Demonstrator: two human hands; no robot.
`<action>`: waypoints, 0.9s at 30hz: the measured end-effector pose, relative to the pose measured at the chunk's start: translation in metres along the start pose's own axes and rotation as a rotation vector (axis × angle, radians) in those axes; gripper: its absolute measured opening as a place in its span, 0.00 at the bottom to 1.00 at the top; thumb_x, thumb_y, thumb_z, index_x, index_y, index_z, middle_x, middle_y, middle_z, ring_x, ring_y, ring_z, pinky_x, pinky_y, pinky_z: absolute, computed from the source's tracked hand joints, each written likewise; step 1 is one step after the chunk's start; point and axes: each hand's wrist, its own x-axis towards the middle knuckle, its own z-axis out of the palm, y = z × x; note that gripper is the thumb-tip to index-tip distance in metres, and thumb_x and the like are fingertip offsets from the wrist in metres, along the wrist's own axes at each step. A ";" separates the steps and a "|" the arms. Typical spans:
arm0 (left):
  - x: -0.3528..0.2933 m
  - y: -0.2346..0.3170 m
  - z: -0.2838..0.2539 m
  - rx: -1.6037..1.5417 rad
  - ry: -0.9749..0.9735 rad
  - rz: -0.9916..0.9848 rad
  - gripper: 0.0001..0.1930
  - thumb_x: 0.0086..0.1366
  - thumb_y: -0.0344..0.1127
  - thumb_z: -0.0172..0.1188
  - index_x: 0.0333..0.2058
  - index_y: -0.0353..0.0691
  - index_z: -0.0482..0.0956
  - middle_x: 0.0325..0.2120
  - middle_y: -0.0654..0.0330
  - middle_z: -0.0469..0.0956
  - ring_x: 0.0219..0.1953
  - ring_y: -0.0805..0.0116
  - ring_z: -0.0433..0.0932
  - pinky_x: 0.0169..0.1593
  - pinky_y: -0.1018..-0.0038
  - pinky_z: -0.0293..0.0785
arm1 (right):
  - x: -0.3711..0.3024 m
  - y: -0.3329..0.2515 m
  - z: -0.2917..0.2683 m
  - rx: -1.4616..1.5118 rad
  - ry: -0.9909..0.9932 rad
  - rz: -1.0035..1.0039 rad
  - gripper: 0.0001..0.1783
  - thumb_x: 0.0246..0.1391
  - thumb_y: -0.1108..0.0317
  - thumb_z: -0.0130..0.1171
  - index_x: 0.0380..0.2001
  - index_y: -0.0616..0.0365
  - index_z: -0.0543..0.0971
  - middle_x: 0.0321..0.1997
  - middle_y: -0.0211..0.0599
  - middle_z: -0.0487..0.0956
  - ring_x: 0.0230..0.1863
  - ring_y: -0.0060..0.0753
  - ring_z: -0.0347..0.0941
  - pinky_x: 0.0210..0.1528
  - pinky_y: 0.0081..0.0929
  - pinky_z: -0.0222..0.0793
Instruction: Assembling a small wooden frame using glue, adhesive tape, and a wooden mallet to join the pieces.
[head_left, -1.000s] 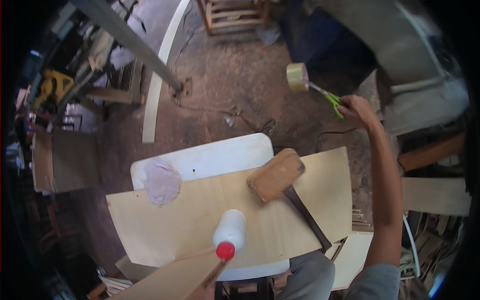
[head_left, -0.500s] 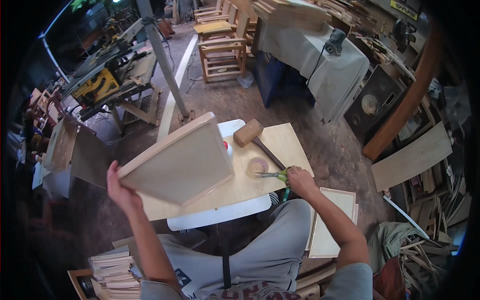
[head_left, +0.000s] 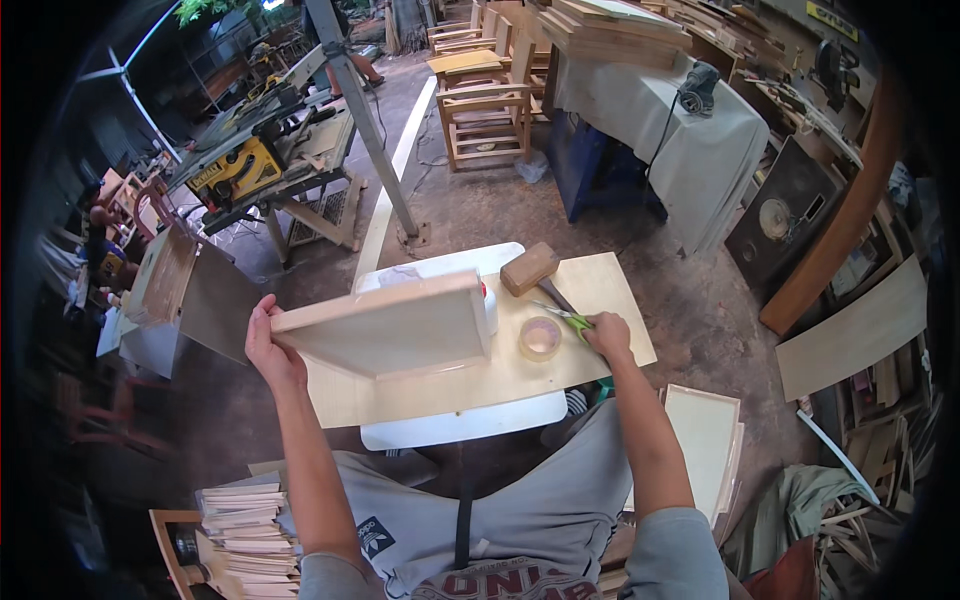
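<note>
My left hand (head_left: 270, 345) grips the left end of a light wooden board assembly (head_left: 390, 325), held tilted above a plywood sheet (head_left: 500, 375) that lies on a white table (head_left: 455, 425). My right hand (head_left: 607, 333) rests on the sheet and holds green-handled scissors (head_left: 568, 317), blades pointing left. A roll of tape (head_left: 540, 338) lies flat just left of that hand. A wooden mallet (head_left: 530, 268) rests behind the tape. A white bottle with a red cap (head_left: 488, 300) peeks out behind the held board.
A stack of thin boards (head_left: 245, 530) sits at my lower left and a framed panel (head_left: 705, 440) at my right. A yellow table saw (head_left: 240, 170), a metal post (head_left: 365, 120), wooden chairs (head_left: 485, 115) and a cloth-covered bench (head_left: 680, 140) stand behind.
My right hand came back from the far right with the scissors and tape; the tape now lies on the sheet. My left hand lifted the board assembly and holds it lower now.
</note>
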 end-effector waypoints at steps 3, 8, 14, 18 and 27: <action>0.002 -0.006 0.015 0.017 -0.106 -0.099 0.19 0.78 0.39 0.51 0.55 0.28 0.78 0.37 0.61 0.80 0.39 0.75 0.78 0.45 0.78 0.75 | 0.034 0.005 0.018 -0.013 0.105 -0.031 0.17 0.47 0.56 0.66 0.41 0.45 0.89 0.36 0.49 0.85 0.40 0.55 0.83 0.45 0.49 0.78; 0.006 0.015 0.010 0.067 -0.006 -0.172 0.20 0.78 0.40 0.51 0.57 0.31 0.77 0.44 0.57 0.82 0.44 0.72 0.79 0.50 0.76 0.75 | 0.012 -0.070 0.030 0.008 -0.135 -0.124 0.17 0.49 0.56 0.66 0.42 0.47 0.88 0.37 0.46 0.85 0.44 0.52 0.83 0.45 0.47 0.78; -0.001 0.027 0.012 0.073 -0.044 -0.220 0.18 0.77 0.39 0.54 0.57 0.35 0.78 0.45 0.58 0.82 0.47 0.71 0.78 0.55 0.74 0.73 | -0.043 -0.058 0.068 0.189 0.309 -0.053 0.20 0.53 0.52 0.70 0.43 0.55 0.87 0.35 0.48 0.85 0.38 0.49 0.84 0.44 0.42 0.77; -0.004 0.020 0.011 0.235 -0.071 -0.015 0.12 0.71 0.34 0.62 0.50 0.36 0.84 0.43 0.64 0.83 0.45 0.77 0.77 0.51 0.79 0.71 | -0.077 -0.144 -0.079 0.980 0.534 -0.330 0.11 0.64 0.73 0.60 0.48 0.63 0.83 0.36 0.32 0.83 0.36 0.19 0.78 0.37 0.20 0.72; -0.005 0.023 0.007 0.508 -0.012 0.279 0.13 0.67 0.34 0.64 0.47 0.35 0.85 0.37 0.62 0.84 0.39 0.74 0.79 0.46 0.76 0.75 | -0.080 -0.400 -0.155 0.618 0.546 -1.008 0.15 0.51 0.72 0.69 0.44 0.59 0.86 0.55 0.46 0.84 0.54 0.47 0.82 0.57 0.33 0.76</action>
